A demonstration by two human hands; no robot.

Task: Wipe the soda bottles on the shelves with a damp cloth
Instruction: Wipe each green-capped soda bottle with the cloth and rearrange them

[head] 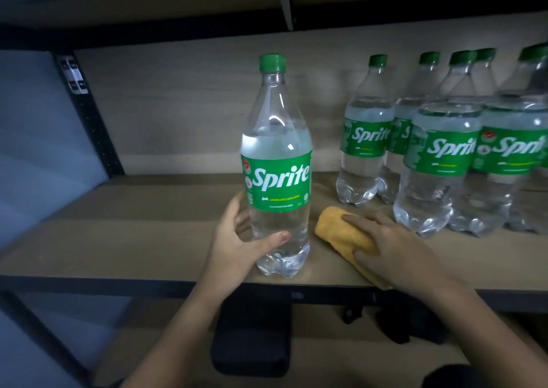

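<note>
A clear Sprite bottle [277, 168] with a green cap and green label stands upright near the front edge of the wooden shelf [142, 233]. My left hand [237, 242] curls round its lower part, thumb across the front and fingers behind it. Just right of the bottle lies a folded orange cloth [338, 233] on the shelf. My right hand [394, 251] grips it from above, the forefinger stretched along its top. A little gap shows between cloth and bottle.
Several more Sprite bottles [444, 156] stand packed together at the right of the shelf. Another shelf board [178, 5] runs overhead. A dark upright post [89, 121] stands at the left. Dark objects [252, 337] lie on the lower shelf.
</note>
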